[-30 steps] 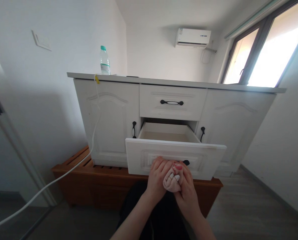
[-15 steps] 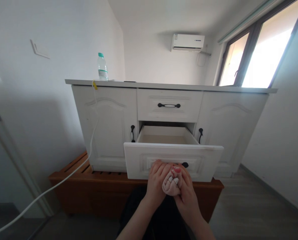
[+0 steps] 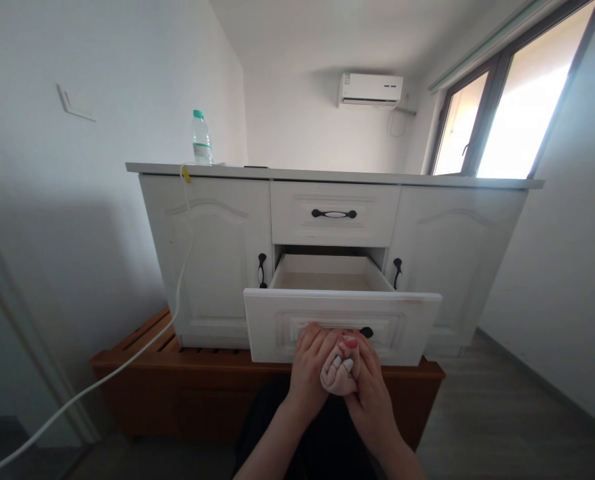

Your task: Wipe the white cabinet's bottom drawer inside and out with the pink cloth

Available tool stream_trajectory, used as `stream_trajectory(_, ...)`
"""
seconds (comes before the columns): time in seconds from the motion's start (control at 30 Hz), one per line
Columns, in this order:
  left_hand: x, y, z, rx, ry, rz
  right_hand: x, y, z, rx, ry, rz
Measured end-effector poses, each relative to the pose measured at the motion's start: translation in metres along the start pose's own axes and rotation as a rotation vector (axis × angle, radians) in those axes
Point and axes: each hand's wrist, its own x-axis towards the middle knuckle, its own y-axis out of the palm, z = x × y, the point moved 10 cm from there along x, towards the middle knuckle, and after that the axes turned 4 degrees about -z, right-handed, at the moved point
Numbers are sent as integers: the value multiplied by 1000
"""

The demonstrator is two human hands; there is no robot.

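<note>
Pressed between left hand (image 3: 309, 369) and right hand (image 3: 373, 392), the rolled cloth (image 3: 339, 377) was cupped, apparently against unrolling, at six o'clock from the open drawer (image 3: 270, 323).

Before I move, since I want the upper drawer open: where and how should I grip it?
Probably by the middle of its dark-ended handle, from the front: the handle lies level across the closed upper drawer and nothing covers it.

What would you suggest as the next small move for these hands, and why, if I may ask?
Perhaps raise the pinkish bundle above the drawer front: the left hand and right hand hold it lower than that front's top edge, and the drawer stands open behind.
</note>
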Motion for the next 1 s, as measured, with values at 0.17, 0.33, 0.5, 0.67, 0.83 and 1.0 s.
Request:
stream_trajectory(0.17,2,-1,0,-14,-18,5,-1,1,-1,11,-3,2)
stream_trajectory(0.33,7,-5,-4,-11,-5,-1,-1,0,0,14,-14,-11)
stream_trajectory(0.5,7,-4,-3,-22,-18,14,-1,0,0,22,-12,-3)
stream_trajectory(0.67,6,-1,-1,-25,-31,64,-2,1,-1,32,-7,-5)
stream_trajectory(0.83,9,-6,-5,5,8,18,-1,1,0,28,-11,-1)
stream_trajectory(1.0,9,-8,-6,-2,9,-3,1,-1,2,23,-15,-12)
